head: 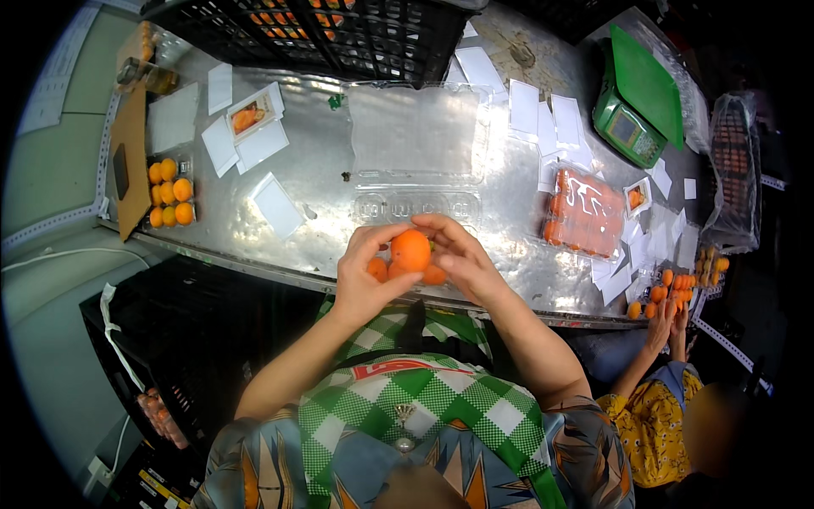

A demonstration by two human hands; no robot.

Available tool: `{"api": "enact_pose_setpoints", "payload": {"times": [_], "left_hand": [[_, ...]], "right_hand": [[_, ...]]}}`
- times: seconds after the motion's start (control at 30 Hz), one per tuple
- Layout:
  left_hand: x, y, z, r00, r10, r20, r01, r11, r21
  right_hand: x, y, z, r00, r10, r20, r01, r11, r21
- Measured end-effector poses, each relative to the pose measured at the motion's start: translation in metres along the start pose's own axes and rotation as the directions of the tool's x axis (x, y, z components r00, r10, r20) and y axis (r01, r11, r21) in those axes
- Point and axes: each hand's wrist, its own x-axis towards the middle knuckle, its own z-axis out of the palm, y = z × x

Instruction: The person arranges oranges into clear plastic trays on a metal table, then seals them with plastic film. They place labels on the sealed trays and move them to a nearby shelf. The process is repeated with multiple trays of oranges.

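A single orange citrus fruit (410,249) sits between my two hands, above a clear plastic clamshell box (416,207). My left hand (369,273) has it between thumb and fingers. On its other side my right hand (469,262) curves around with fingers apart; a small green bit shows beside it, and I see nothing gripped in that hand. More oranges (434,275) show below the held fruit, partly hidden by my hands. The box's clear lid (416,130) lies folded back flat on the metal table (324,245).
Behind the lid stands a black plastic crate (394,44) containing packed fruit. Loose white cards (278,205) lie on both sides. To the right are a closed fruit box (585,213) and a green scale (642,102). A co-worker's hands (664,324) touch oranges at the far right.
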Motion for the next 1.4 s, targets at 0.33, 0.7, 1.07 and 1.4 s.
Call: {"api": "enact_pose_setpoints", "payload": {"times": [0.33, 0.7, 1.07, 1.4], "left_hand": [[0.002, 0.004, -0.002, 0.982, 0.181, 0.053, -0.186, 0.976, 0.114], [0.006, 0.012, -0.001, 0.964, 0.257, 0.07, -0.265, 0.954, 0.141], [-0.009, 0.007, -0.004, 0.964, 0.183, 0.194, -0.223, 0.952, 0.209], [0.01, -0.032, -0.023, 0.997, -0.078, 0.0, 0.075, 0.963, 0.257]], "right_hand": [[-0.002, 0.006, 0.003, 0.988, 0.126, 0.085, -0.139, 0.974, 0.178], [-0.002, 0.016, 0.0, 0.99, 0.091, 0.105, -0.114, 0.965, 0.237], [-0.014, 0.037, 0.001, 0.946, 0.212, 0.246, -0.304, 0.844, 0.441], [-0.001, 0.021, -0.022, 0.972, 0.191, -0.134, -0.196, 0.98, -0.024]]}}
